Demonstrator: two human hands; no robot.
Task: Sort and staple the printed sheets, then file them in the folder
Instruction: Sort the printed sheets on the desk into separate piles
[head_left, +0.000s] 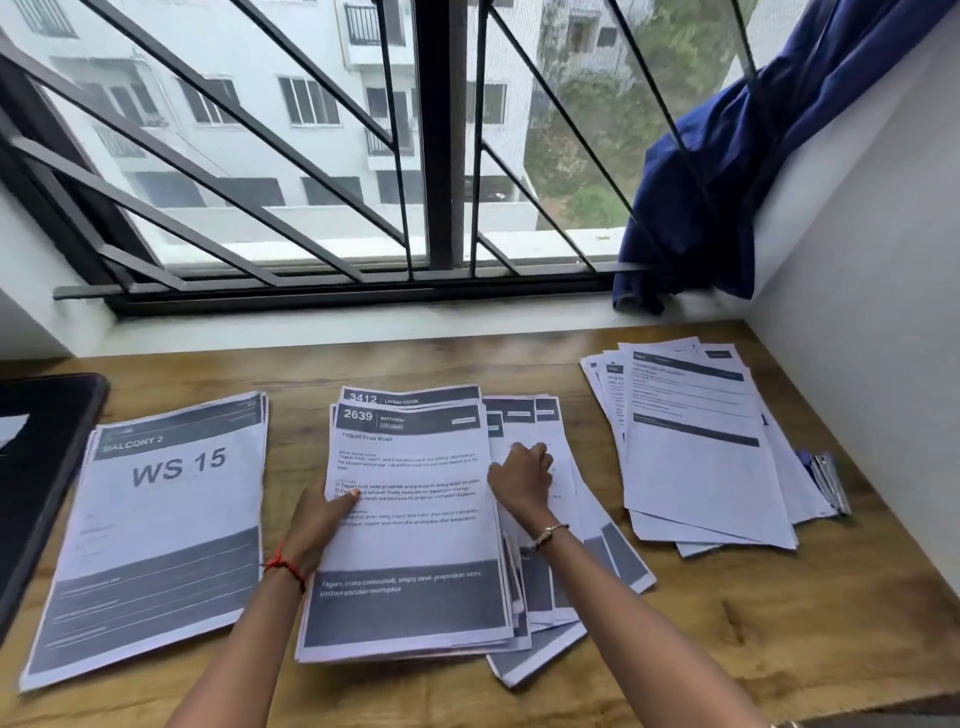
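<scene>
Our left hand (317, 525) pinches the middle stack (410, 545) by its left edge on the worktop (753, 623). Our right hand (522, 475) sits on the fanned sheets (582, 514), can't tell if it's gripping. Paper's light, floppy and slidey, so we'd grab the edges.

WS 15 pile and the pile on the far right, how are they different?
The WS 15 pile is stacked neatly; the right pile is fanned out and crooked. The WS 15 pile's top sheet shows huge letters; the right pile's top sheet has only small lines of print. Both are white sheets with dark bands, lying flat on the table.
</scene>
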